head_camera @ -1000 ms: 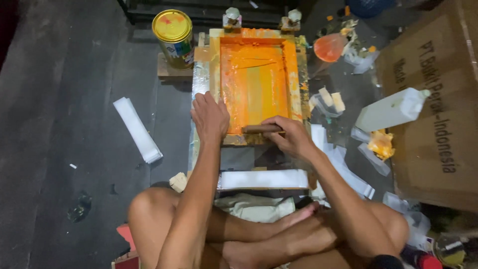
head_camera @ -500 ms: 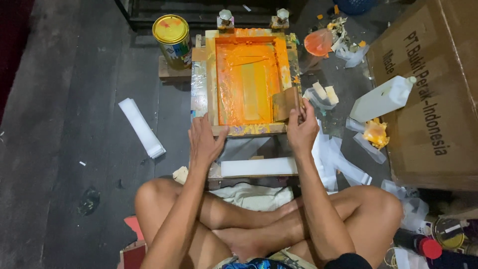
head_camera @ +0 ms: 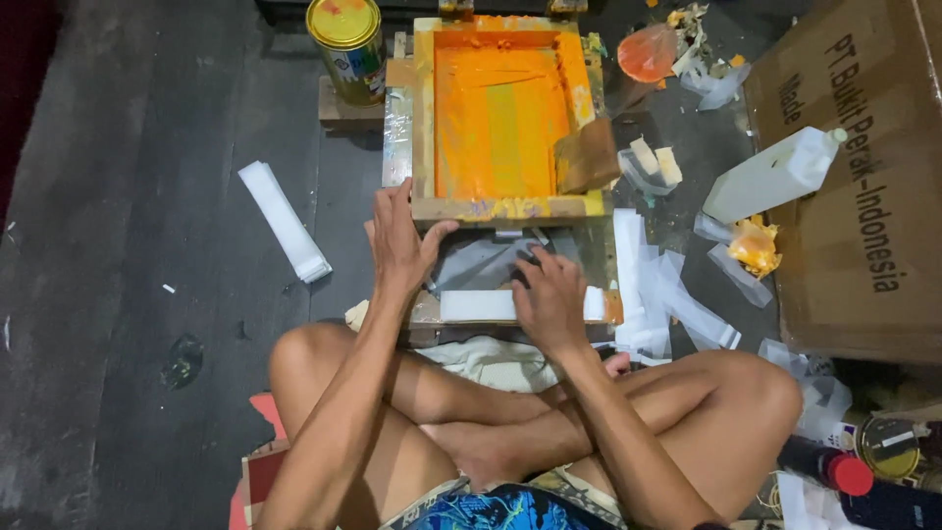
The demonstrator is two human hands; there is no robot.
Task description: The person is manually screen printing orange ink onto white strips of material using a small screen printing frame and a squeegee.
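My left hand (head_camera: 400, 240) grips the near edge of the wooden screen frame (head_camera: 500, 108), thumb on top. My right hand (head_camera: 549, 294) lies flat, grip released, on the grey sheet (head_camera: 481, 263) beneath it.

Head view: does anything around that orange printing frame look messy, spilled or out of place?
Yes. White strips lie scattered and overlapping on the floor right of the orange-coated frame. Orange-stained wrappers lie crumpled near the white bottle, which lies on its side. The left hand grips the frame's near edge.
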